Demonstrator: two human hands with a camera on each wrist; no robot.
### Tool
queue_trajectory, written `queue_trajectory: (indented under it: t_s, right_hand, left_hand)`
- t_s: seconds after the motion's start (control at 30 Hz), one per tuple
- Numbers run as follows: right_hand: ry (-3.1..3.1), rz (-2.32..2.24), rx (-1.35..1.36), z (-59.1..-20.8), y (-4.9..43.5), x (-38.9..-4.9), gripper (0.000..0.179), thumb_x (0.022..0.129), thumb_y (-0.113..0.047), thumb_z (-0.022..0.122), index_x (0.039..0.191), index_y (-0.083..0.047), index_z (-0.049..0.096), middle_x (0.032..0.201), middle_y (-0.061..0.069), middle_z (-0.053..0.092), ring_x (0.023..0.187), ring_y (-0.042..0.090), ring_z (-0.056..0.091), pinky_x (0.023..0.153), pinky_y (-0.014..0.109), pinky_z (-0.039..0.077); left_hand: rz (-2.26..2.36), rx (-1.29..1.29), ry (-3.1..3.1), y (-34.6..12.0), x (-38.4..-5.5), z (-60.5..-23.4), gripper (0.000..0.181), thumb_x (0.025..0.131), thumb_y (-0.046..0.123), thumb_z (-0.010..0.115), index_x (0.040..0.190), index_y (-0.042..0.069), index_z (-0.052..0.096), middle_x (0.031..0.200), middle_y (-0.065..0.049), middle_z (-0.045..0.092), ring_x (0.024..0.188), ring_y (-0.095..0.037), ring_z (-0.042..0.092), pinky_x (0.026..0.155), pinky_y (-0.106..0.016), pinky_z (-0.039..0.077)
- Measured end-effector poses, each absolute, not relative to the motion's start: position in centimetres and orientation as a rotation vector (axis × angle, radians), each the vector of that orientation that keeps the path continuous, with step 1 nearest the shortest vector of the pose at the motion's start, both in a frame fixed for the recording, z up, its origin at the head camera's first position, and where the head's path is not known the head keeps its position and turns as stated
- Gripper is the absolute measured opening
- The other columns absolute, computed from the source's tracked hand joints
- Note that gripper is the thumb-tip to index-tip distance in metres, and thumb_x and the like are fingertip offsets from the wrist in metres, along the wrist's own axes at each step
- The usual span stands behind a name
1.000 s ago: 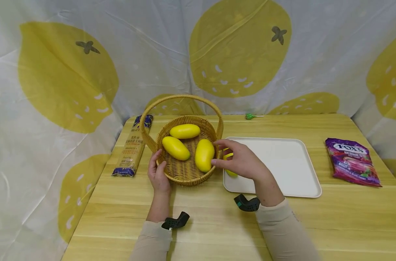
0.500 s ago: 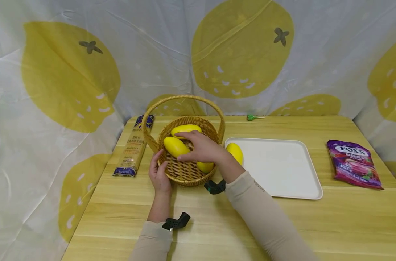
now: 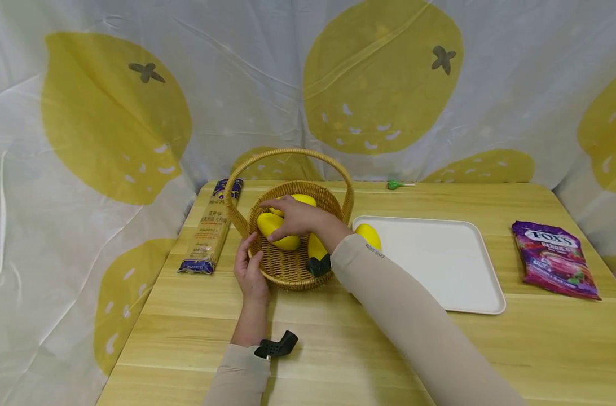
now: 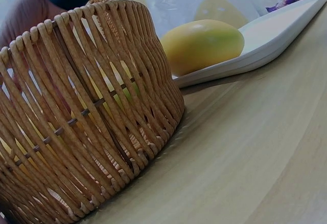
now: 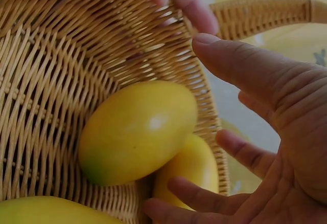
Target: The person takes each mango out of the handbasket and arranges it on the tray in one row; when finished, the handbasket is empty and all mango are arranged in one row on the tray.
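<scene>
A wicker basket (image 3: 287, 283) with a tall handle holds three yellow mangoes. My left hand (image 3: 252, 276) grips the basket's left rim, fingertips showing over the edge in the right wrist view. Over the inside of the basket, my right hand (image 3: 303, 219) has its fingers spread and thumb extended. Beneath it lies the left mango (image 5: 138, 132), green at one end, with a gap between thumb and fruit in the right wrist view. The back mango (image 3: 306, 199) is partly covered by the right hand; the right mango (image 3: 315, 246) is partly hidden by the wrist.
A fourth mango (image 4: 202, 45) rests on the left end of a white tray (image 3: 440, 265) beside the basket. A spaghetti pack (image 3: 206, 231) lies to the left, a purple candy bag (image 3: 557, 259) at the far right. A green lollipop (image 3: 393, 185) lies near the back edge.
My right hand has moved left from the basket's right rim to over the left and back mangoes. The mango on the tray, earlier behind that hand, now shows. My left hand stays at the rim.
</scene>
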State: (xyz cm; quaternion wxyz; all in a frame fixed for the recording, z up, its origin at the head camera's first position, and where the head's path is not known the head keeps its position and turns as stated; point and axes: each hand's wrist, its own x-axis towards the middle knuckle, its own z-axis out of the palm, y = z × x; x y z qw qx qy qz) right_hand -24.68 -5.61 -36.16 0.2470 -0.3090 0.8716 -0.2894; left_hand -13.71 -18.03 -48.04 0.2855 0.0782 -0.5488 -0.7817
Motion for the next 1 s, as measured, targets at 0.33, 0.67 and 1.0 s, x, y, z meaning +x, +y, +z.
queue_trajectory:
  t_s: [0.33, 0.67, 1.0]
  right_hand:
    - [2.388, -0.746, -0.829, -36.9, -6.7, -25.0, 0.08, 0.09, -0.028, 0.079, 0.158, -0.029, 0.038, 0.164, 0.012, 0.029, 0.135, 0.029, 0.051, 0.11, 0.046, 0.047]
    - [2.399, -0.73, -0.831, -37.7, -7.3, -25.1, 0.079, 0.09, -0.027, 0.079, 0.158, -0.029, 0.039, 0.162, 0.013, 0.032, 0.136, 0.028, 0.05, 0.111, 0.043, 0.046]
    - [2.419, -0.733, -0.829, -38.3, -7.5, -25.1, 0.079, 0.09, -0.025, 0.078, 0.158, -0.029, 0.039, 0.163, 0.014, 0.03, 0.138, 0.028, 0.05, 0.113, 0.043, 0.046]
  left_hand:
    - [-2.1, 0.212, -1.484, -18.2, -13.8, -48.3, 0.043, 0.092, -0.005, 0.046, 0.13, 0.001, 0.065, 0.153, -0.013, 0.049, 0.141, -0.015, 0.044, 0.111, -0.025, 0.043]
    - [-2.105, 0.242, -1.513, -18.4, -13.7, -48.3, 0.043, 0.092, -0.005, 0.046, 0.131, 0.001, 0.064, 0.156, -0.014, 0.046, 0.147, -0.02, 0.038, 0.115, -0.027, 0.039]
    - [-2.102, 0.242, -1.529, -18.5, -13.7, -48.3, 0.044, 0.092, -0.004, 0.046, 0.133, -0.001, 0.062, 0.157, -0.012, 0.045, 0.149, -0.021, 0.036, 0.118, -0.03, 0.038]
